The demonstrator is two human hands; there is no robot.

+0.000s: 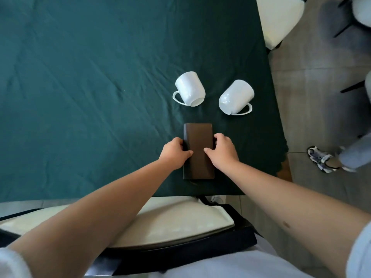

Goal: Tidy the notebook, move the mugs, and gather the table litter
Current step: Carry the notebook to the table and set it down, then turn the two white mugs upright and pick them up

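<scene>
A closed brown notebook point(198, 137) lies near the front edge of the table, which is covered by a dark green cloth point(80, 87). My left hand point(175, 153) grips its left edge and my right hand point(222, 151) grips its right edge, thumbs resting on the cover. Beyond the notebook two white mugs stand upside down: the left mug point(189, 88) with its handle to the left, the right mug point(236, 96) with its handle to the lower right. No litter shows on the cloth.
A dark chair with a cream cushion point(170, 223) stands between me and the table. Another cream chair point(279, 19) is at the far right corner. A second person's leg and sneaker point(321, 159) are on the tiled floor to the right.
</scene>
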